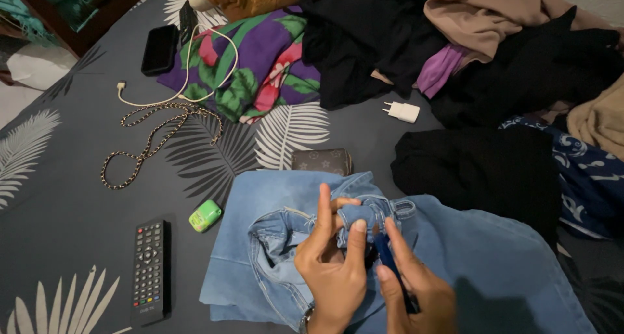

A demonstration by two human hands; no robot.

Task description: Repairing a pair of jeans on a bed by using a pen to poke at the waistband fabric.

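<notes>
Light blue jeans (481,262) lie spread on the grey leaf-print bedsheet (78,197) in front of me. My left hand (331,269) pinches the waistband and a belt loop (364,212) near the top of the jeans. My right hand (413,285) holds a slim dark blue tool (387,256), its tip set against the denim just below the belt loop. Both hands touch each other at the thumbs.
A black remote control (149,270) and a small green case (205,215) lie to the left. Farther back are a gold chain strap (153,139), white cable (195,80), black phone (160,49), white charger plug (403,112), small brown wallet (322,160) and piled clothes (494,61).
</notes>
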